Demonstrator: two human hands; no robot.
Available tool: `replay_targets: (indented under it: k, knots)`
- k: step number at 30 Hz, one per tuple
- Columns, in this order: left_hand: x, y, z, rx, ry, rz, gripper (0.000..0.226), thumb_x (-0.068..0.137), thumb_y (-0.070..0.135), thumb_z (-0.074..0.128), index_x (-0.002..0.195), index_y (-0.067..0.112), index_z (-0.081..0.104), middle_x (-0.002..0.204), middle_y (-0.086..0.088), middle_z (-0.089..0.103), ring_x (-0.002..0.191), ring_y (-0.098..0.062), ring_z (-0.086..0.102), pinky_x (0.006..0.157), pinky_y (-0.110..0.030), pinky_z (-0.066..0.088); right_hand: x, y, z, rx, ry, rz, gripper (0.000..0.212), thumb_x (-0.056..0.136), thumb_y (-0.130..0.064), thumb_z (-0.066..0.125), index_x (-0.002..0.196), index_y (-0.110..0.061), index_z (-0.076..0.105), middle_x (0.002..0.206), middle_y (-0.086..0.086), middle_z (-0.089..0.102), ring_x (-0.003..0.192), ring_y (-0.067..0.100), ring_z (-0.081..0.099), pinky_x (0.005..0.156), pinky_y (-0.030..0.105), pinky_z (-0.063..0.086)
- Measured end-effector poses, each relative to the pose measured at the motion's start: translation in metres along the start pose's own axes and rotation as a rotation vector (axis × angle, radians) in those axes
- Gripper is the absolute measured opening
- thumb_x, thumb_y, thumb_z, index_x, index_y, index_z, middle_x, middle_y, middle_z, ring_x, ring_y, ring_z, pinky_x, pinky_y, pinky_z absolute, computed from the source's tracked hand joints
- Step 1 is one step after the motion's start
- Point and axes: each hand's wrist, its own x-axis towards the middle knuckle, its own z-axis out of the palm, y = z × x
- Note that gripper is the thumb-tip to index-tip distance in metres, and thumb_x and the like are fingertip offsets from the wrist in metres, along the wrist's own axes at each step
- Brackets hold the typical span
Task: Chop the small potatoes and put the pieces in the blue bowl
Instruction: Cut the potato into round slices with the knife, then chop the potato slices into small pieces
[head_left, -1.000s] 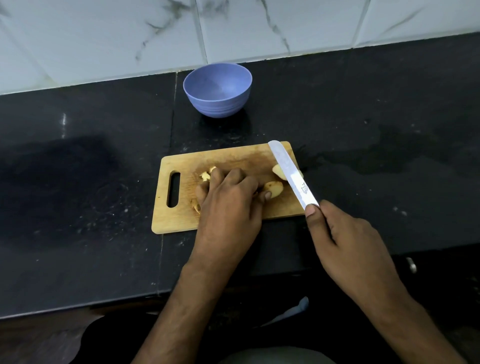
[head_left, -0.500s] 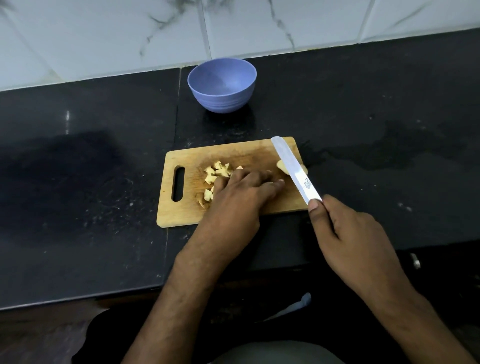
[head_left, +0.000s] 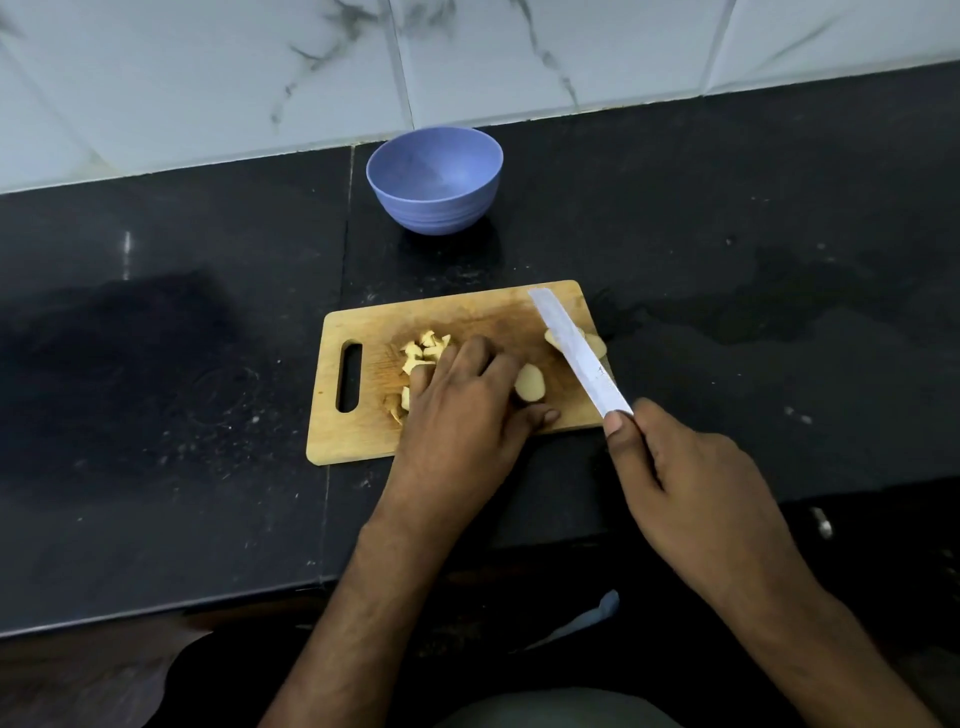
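1. Wooden and pale, the cutting board (head_left: 467, 317) lies flat on the black countertop (head_left: 727, 249), its handle slot to our left.
2. We see our left hand (head_left: 462, 410) palm-down on the board, fingers stretched forward and fairly straight, lying over the near edge of a heap of chopped potato pieces (head_left: 423, 348). Whether the fingertips press the pieces we cannot tell; they curl round nothing.
3. Just right of that hand sits a small potato half (head_left: 530, 383), touching or nearly touching the side of the hand, with the thumb lying below it on the board.
4. Our right hand (head_left: 691, 488) is wrapped tight round the handle of the knife (head_left: 576, 353); the handle is hidden in the fist and the forefinger lies along the base of the blade.
5. We see the blade slant up and to the left across the board's right end, passing over a second potato piece (head_left: 595, 343) at the right edge.
6. Beyond the board, well apart from it, the blue bowl (head_left: 435, 179) stands upright near the marbled wall tiles (head_left: 467, 62); we see no pieces in it.
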Motion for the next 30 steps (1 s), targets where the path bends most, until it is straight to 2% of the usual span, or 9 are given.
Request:
replay_targets:
  k: [5,10,14,16,21,24,26,30]
  knots:
    - [-0.002,-0.005,0.003,-0.039,0.015,-0.032,0.039,0.095,0.048,0.056,0.131,0.031,0.056,0.122,0.011,0.05,0.118,-0.01,0.043,0.09,-0.034,0.024,-0.014,-0.009,-0.004,-0.017,-0.092,0.0,0.024,0.099,-0.046,0.033,0.083,-0.03,0.041,0.052,-0.007,0.047,0.041,0.005,0.047,0.042,0.015,0.024]
    - [0.001,-0.001,0.009,-0.004,0.06,-0.052,0.039,0.095,0.054,0.055,0.125,0.029,0.057,0.12,0.01,0.051,0.115,-0.011,0.044,0.087,-0.034,0.024,-0.026,-0.016,-0.008,0.026,-0.171,0.045,0.025,0.098,-0.049,0.033,0.079,-0.033,0.036,0.054,-0.007,0.05,0.043,0.006,0.051,0.039,0.018,0.033]
    - [0.0,-0.002,0.009,-0.021,0.075,-0.045,0.04,0.094,0.054,0.056,0.127,0.031,0.057,0.119,0.012,0.051,0.115,-0.009,0.044,0.088,-0.032,0.022,-0.031,-0.018,-0.01,-0.033,-0.202,0.08,0.023,0.097,-0.052,0.024,0.084,-0.034,0.032,0.057,-0.007,0.05,0.045,0.005,0.05,0.043,0.016,0.03]
    - [0.001,-0.002,0.009,-0.028,0.071,-0.047,0.042,0.094,0.055,0.057,0.128,0.031,0.057,0.12,0.012,0.051,0.116,-0.008,0.044,0.089,-0.031,0.022,-0.033,-0.02,-0.012,-0.056,-0.21,0.087,0.025,0.095,-0.053,0.019,0.086,-0.034,0.03,0.058,-0.007,0.051,0.048,0.005,0.051,0.046,0.016,0.034]
    - [0.0,-0.002,0.009,-0.044,0.09,-0.052,0.041,0.092,0.054,0.059,0.124,0.028,0.061,0.117,0.011,0.053,0.115,-0.009,0.046,0.089,-0.032,0.024,-0.035,-0.025,-0.019,-0.122,-0.234,0.097,0.024,0.097,-0.053,0.016,0.09,-0.034,0.028,0.062,-0.005,0.055,0.054,0.006,0.056,0.049,0.02,0.042]
    - [0.0,-0.003,0.009,-0.058,0.088,-0.05,0.042,0.092,0.053,0.06,0.124,0.027,0.062,0.118,0.01,0.054,0.115,-0.009,0.045,0.089,-0.032,0.024,-0.034,-0.028,-0.02,-0.104,-0.276,0.132,0.022,0.1,-0.051,0.017,0.093,-0.034,0.028,0.065,-0.002,0.056,0.06,0.008,0.059,0.058,0.028,0.053]
    - [0.0,-0.003,0.009,-0.064,0.094,-0.046,0.041,0.092,0.053,0.061,0.123,0.027,0.062,0.118,0.011,0.054,0.114,-0.009,0.045,0.088,-0.033,0.024,-0.029,-0.031,-0.018,-0.123,-0.288,0.131,0.021,0.101,-0.049,0.017,0.091,-0.033,0.026,0.068,-0.002,0.055,0.063,0.009,0.059,0.061,0.031,0.054]
    - [-0.001,-0.003,0.01,-0.058,0.109,-0.057,0.037,0.09,0.052,0.062,0.118,0.027,0.063,0.115,0.012,0.055,0.112,-0.009,0.046,0.087,-0.031,0.021,-0.011,-0.029,-0.006,-0.157,-0.245,0.05,0.02,0.103,-0.045,0.02,0.094,-0.031,0.031,0.069,-0.005,0.05,0.062,0.011,0.055,0.058,0.032,0.051]
